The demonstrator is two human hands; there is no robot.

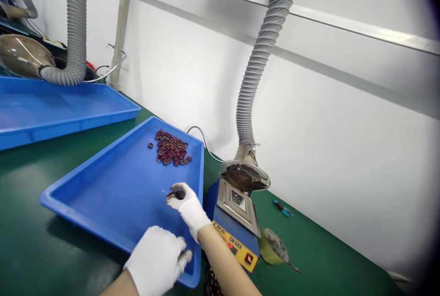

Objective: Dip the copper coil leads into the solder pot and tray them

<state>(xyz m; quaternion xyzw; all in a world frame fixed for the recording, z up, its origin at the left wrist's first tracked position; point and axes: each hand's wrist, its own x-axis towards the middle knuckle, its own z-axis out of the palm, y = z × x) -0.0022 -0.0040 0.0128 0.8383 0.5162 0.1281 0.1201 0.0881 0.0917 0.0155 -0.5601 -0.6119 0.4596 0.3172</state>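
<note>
My right hand (187, 206), in a white glove, is closed on a small dark round part (178, 194) over the right side of a blue tray (113, 190). A thin sliver juts out to the left of its fingertips. My left hand (156, 259), also gloved in white, is at the tray's near edge with its fingers curled in; whatever they may hold is hidden. At the tray's far end lies a pile of small round dark parts (171, 149) with red and copper tones, and one single part (150, 145) sits apart from it.
Right of the tray stands a blue heated machine (237, 222) with a yellow panel, under an extraction hood (244, 174) on a grey hose. Beside it are a yellowish-green pot (271, 248) and a small blue-and-dark tool (283, 208). Another blue tray (65, 122) is at left.
</note>
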